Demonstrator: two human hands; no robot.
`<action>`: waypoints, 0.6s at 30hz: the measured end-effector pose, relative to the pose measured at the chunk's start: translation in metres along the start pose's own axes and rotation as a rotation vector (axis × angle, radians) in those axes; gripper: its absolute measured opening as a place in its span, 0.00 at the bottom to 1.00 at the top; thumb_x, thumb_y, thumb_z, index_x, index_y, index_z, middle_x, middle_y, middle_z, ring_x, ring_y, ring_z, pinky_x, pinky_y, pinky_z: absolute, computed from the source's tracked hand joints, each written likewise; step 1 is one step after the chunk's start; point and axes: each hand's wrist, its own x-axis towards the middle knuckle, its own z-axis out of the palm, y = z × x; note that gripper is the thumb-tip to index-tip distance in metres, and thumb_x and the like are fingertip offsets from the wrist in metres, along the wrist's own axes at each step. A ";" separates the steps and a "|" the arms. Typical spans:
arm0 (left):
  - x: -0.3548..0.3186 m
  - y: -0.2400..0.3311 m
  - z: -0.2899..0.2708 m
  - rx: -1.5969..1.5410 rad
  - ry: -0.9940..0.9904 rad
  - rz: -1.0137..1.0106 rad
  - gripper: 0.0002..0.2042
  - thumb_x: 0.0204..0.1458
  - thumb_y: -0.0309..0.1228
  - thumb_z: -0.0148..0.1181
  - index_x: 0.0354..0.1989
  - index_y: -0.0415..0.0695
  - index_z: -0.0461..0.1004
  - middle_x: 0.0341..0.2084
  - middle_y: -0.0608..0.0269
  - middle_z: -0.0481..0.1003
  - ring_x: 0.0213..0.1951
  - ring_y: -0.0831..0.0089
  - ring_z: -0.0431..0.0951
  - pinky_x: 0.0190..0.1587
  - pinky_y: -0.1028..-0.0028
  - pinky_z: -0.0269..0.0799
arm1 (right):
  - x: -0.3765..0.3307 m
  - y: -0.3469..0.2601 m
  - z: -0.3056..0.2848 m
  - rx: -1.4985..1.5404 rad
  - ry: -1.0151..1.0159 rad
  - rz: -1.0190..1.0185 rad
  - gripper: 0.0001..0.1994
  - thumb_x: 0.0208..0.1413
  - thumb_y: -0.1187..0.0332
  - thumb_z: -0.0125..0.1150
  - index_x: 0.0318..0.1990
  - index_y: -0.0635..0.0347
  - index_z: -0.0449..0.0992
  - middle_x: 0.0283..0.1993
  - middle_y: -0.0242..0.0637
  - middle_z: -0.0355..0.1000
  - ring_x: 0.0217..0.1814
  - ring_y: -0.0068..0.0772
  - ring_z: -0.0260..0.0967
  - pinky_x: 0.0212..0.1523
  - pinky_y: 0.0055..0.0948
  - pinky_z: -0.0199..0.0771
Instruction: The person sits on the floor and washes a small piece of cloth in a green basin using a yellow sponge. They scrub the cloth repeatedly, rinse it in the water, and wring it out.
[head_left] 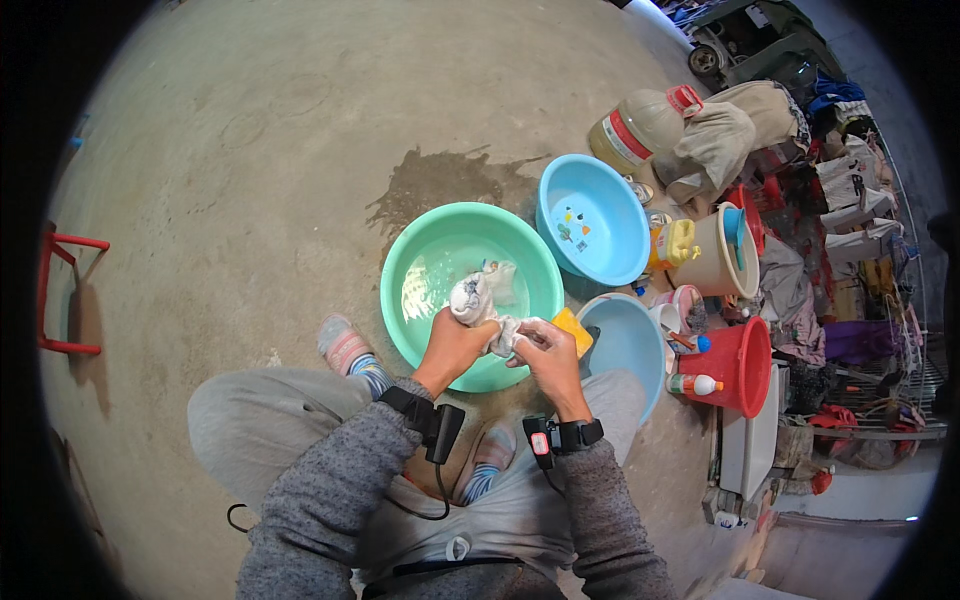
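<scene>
Two hands meet over the near rim of the green basin (pixel 400 290) in your head view, and both are closed on the same wet whitish cloth (pixel 476 303). Your left hand (pixel 452 345) has its fingers wrapped tight round the bunched end, which sticks up above the soapy water; your right hand (pixel 543 350) pinches the trailing end just beside it, over the basin's edge. A yellow block, probably soap (pixel 572 328), sits touching the rim by your right knuckles. Beside the green basin stand two blue basins (pixel 590 215), the nearer one partly under your right forearm, and a red bucket (pixel 745 362) further right.

Your risk, as I judge it, is the cloth's loose end: it hangs at the rim, so a hard twist could send water onto the already wet concrete floor (pixel 250 150) near your striped socks (pixel 368 372). That yellow block could be nudged off by your right hand.
</scene>
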 end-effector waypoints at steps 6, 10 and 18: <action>-0.002 -0.006 0.004 -0.013 -0.036 -0.005 0.11 0.43 0.25 0.60 0.35 0.32 0.74 0.28 0.64 0.76 0.31 0.80 0.73 0.31 0.73 0.70 | 0.001 0.001 0.008 -0.110 0.020 -0.056 0.07 0.50 0.76 0.58 0.35 0.71 0.75 0.30 0.33 0.74 0.30 0.19 0.71 0.29 0.20 0.73; -0.001 -0.005 0.003 0.038 -0.029 -0.004 0.11 0.43 0.25 0.60 0.34 0.32 0.74 0.27 0.64 0.76 0.30 0.79 0.74 0.31 0.73 0.70 | 0.002 0.000 0.007 -0.151 0.040 -0.085 0.05 0.48 0.76 0.58 0.31 0.70 0.76 0.26 0.32 0.73 0.27 0.17 0.70 0.26 0.18 0.71; 0.000 -0.001 0.000 0.039 -0.009 0.031 0.11 0.43 0.25 0.60 0.34 0.32 0.75 0.26 0.63 0.76 0.29 0.78 0.74 0.30 0.74 0.70 | 0.002 -0.002 0.005 -0.146 0.145 -0.042 0.05 0.50 0.76 0.55 0.30 0.71 0.75 0.23 0.32 0.70 0.22 0.18 0.67 0.24 0.21 0.74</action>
